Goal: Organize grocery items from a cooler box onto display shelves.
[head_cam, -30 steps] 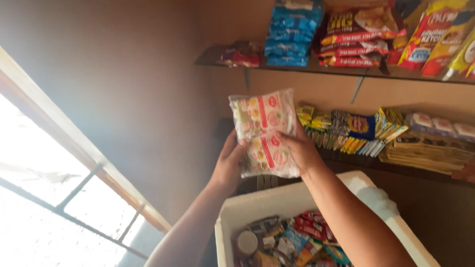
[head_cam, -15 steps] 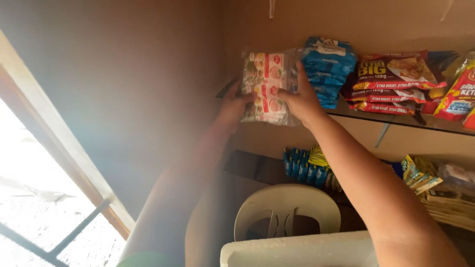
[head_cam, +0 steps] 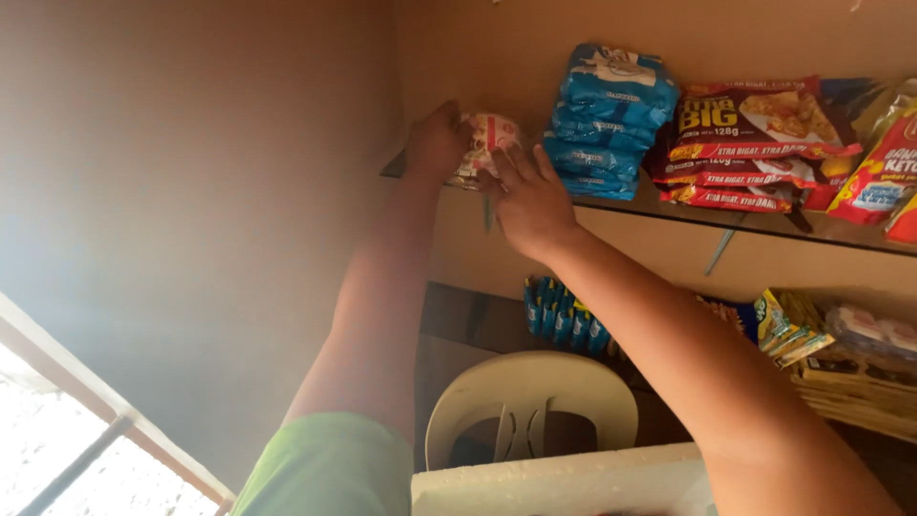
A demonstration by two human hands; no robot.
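Left hand (head_cam: 437,141) is closed around the left end of the packet (head_cam: 485,145), fingers wrapped behind it and hidden. Right hand (head_cam: 528,196) has its fingers spread and pressed flat against the packet's right and lower side; it is not clenched.

The packet is a clear wrapper with red and white print. It sits at the left end of the upper shelf (head_cam: 688,212), at the shelf's front edge and close to the wall corner. Its long axis appears to run left-right along the shelf, from the left hand toward the blue stack (head_cam: 607,119). Most of the packet is covered by the 2 hands, so its full outline and its far end cannot be made out.

The blue stack stands just right of the packet, near but apparently not touching. Further right lie red packs (head_cam: 755,143), then yellow-red bags (head_cam: 884,172) cut off by the frame edge.

Below the shelf, a lower shelf (head_cam: 841,401) carries blue sachets (head_cam: 564,320) and yellow packs, partly hidden by the right forearm. A cream chair (head_cam: 530,406) stands beneath, its seat hidden behind a white box (head_cam: 564,483) cut off at the bottom edge.
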